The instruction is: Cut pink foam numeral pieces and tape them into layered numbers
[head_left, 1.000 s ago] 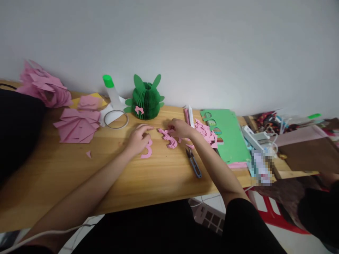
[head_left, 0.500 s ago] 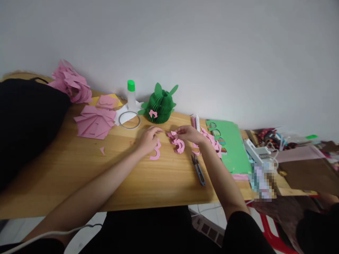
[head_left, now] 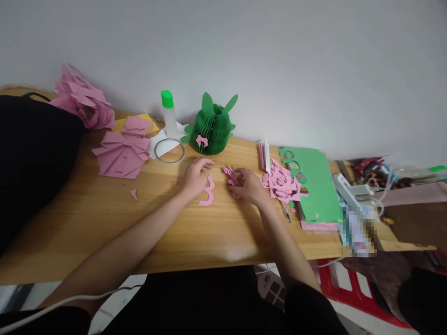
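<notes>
My right hand [head_left: 250, 186] is closed round a bunch of pink paper cutouts [head_left: 231, 175], with several edges sticking out past the fingers. My left hand [head_left: 196, 177] rests on the wooden table with bent fingers and nothing visible in them. Right beside it lies a pink 3-shaped paper cutout [head_left: 208, 191], close to the fingers. Behind both hands stands a green pleated paper ball [head_left: 211, 132] with leaf-like pieces and a small pink paper bow [head_left: 201, 141] on its front.
Pink scraps [head_left: 282, 181] and green sheets [head_left: 321, 186] lie on the right, with a slim tool [head_left: 287, 213] near my forearm. Left are a green-capped bottle [head_left: 169, 114], a tape ring [head_left: 170, 151], folded pink paper [head_left: 122, 156] and a black bag [head_left: 38, 153]. A power strip [head_left: 351, 190] lies far right.
My right hand has closed over the pink cutouts, which lay partly uncovered. Its forearm now covers where the thread snips were. My left hand has barely moved; the view has shifted slightly.
</notes>
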{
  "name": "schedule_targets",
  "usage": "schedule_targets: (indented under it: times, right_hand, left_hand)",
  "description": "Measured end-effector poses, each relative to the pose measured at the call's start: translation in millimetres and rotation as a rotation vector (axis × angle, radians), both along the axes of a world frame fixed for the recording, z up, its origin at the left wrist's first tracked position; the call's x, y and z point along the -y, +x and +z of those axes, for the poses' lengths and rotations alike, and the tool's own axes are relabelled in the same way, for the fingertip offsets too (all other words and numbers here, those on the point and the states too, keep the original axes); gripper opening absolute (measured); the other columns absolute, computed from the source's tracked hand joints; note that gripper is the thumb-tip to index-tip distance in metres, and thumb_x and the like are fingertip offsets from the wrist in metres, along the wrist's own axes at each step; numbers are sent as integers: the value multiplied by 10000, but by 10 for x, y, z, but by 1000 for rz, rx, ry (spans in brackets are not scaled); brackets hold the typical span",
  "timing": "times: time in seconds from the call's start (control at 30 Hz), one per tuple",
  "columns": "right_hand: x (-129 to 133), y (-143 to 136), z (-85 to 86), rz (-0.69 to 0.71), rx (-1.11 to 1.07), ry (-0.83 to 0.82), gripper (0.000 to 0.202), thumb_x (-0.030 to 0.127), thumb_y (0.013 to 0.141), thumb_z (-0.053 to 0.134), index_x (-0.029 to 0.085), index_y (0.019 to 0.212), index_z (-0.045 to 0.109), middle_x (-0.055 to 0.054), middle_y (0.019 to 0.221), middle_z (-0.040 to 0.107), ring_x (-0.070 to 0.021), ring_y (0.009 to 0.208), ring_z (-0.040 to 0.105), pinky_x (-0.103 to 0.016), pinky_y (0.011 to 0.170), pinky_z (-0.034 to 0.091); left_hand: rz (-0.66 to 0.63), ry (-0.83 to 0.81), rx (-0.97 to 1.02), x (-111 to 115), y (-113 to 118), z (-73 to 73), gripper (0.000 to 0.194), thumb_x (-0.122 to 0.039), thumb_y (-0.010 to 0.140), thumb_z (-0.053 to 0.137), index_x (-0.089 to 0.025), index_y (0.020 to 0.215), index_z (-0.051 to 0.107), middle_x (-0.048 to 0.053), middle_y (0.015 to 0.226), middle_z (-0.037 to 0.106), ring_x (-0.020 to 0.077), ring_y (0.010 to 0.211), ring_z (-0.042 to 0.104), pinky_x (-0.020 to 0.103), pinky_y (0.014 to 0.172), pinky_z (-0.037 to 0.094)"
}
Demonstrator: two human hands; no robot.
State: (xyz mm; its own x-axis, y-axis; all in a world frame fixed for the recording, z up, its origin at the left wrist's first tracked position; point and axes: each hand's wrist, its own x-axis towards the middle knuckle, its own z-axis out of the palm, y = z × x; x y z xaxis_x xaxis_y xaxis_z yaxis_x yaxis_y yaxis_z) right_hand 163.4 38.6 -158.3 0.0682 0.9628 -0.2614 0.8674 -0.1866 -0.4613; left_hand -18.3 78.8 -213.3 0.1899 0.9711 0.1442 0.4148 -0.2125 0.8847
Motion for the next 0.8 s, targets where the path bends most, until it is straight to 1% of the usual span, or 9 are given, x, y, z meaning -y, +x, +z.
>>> schedule_targets:
  times: [0.17, 0.27, 0.33, 0.43, 0.5, 0.53, 0.6, 0.67, 0.8]
  right_hand:
    - [119, -210, -31, -46, 90, 36, 400, 210, 751, 698, 157, 1140, 616, -114, 1047, 655, -268, 988, 642, -361, 847, 489]
    - [153, -289, -18, -69, 136, 47, 366, 217, 792, 655, 140, 1147, 614, -158, 1102, 629, -310, 1047, 621, -397, 880, 478]
    - [164, -328, -1, -80, 154, 46, 338, 215, 820, 624, 141, 1149, 613, -172, 1117, 623, -328, 1076, 607, -412, 888, 475]
    - [180, -381, 31, -77, 152, 40, 304, 211, 855, 589, 144, 1150, 614, -184, 1149, 619, -331, 1089, 600, -415, 898, 473]
    - [192, -417, 52, -67, 135, 33, 293, 202, 867, 575, 133, 1149, 615, -194, 1147, 621, -331, 1081, 601, -413, 895, 474]
    - [196, -436, 60, -62, 124, 28, 291, 194, 868, 571, 126, 1148, 616, -198, 1140, 623, -332, 1078, 601, -414, 895, 473]
    - [200, -481, 70, -53, 100, 24, 296, 178, 867, 568, 111, 1151, 615, -207, 1138, 624, -337, 1087, 595, -420, 903, 469]
    - [195, -543, 73, -45, 71, 27, 304, 170, 870, 565, 99, 1162, 611, -217, 1159, 618, -342, 1104, 587, -428, 922, 462]
    - [172, -736, 75, -15, -12, 57, 313, 184, 877, 568, 97, 1174, 612, -217, 1183, 618, -335, 1111, 588, -427, 939, 456]
  left_hand:
    - [-38, 31, -123, 3, 0, 65, 474, 24, 725, 349, -164, 1025, 664, 77, 1048, 715, 187, 962, 680, 363, 875, 556]
    - [-112, 74, -257, 96, -16, 180, 318, -63, 800, 453, -178, 988, 683, 93, 1072, 707, 255, 1070, 640, 442, 965, 505]
    - [-170, 104, -355, 233, -61, 264, 218, -171, 806, 586, -176, 999, 688, 128, 1136, 692, 335, 1165, 584, 529, 1027, 438]
    - [-267, 145, -459, 525, -213, 335, 391, -265, 784, 702, -163, 1157, 650, 183, 1336, 607, 390, 1281, 504, 569, 1067, 385]
    - [-324, 184, -518, 732, -367, 328, 432, -273, 808, 700, -159, 1219, 629, 194, 1435, 535, 389, 1360, 441, 558, 1109, 345]
    - [-363, 259, -598, 830, -452, 311, 421, -290, 853, 657, -158, 1251, 614, 200, 1471, 500, 387, 1389, 411, 559, 1113, 338]
    - [-413, 389, -714, 1008, -621, 270, 375, -303, 902, 599, -150, 1242, 625, 211, 1465, 507, 385, 1375, 433, 554, 1089, 360]
    - [-429, 501, -750, 1165, -764, 234, 368, -310, 913, 575, -137, 1232, 635, 222, 1437, 534, 390, 1337, 474, 543, 1052, 388]
    - [-488, 612, -750, 1434, -924, 190, 497, -452, 904, 575, -133, 1283, 615, 203, 1426, 561, 385, 1305, 501, 512, 1018, 409]
